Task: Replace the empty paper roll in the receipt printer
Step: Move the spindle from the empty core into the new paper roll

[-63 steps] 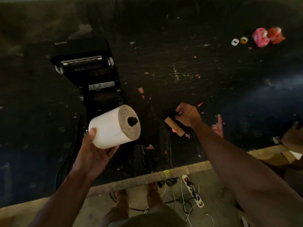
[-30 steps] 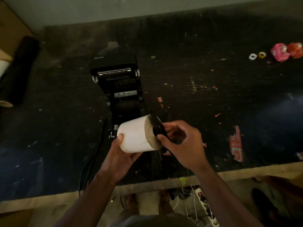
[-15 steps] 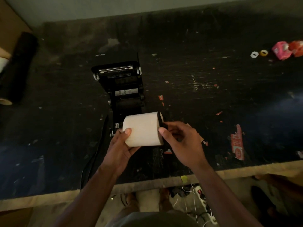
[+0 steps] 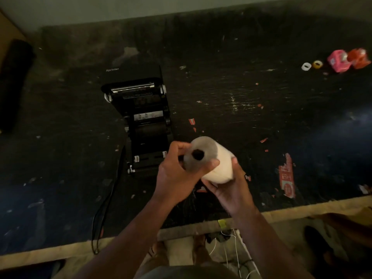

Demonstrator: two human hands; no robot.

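A full white paper roll point(image 4: 218, 165) with a dark spindle hole in its grey end face is held over the black table, just right of the printer. My left hand point(image 4: 177, 178) grips the roll's near end, thumb across its face. My right hand point(image 4: 231, 190) cups the roll from below and behind. The black receipt printer point(image 4: 143, 121) lies with its lid flipped open, rollers and paper bay exposed. The empty cardboard core is hidden from view.
The black table point(image 4: 261, 109) is littered with red paper scraps. Two small tape rings point(image 4: 311, 65) and pink and red packs point(image 4: 348, 59) sit far right. A dark roll point(image 4: 14, 81) lies at the left edge. The printer's cable point(image 4: 104, 208) hangs over the front edge.
The roll has been turned so that its holed end now faces me and to the left. Both hands moved right with it, and my right hand shifted under the roll.
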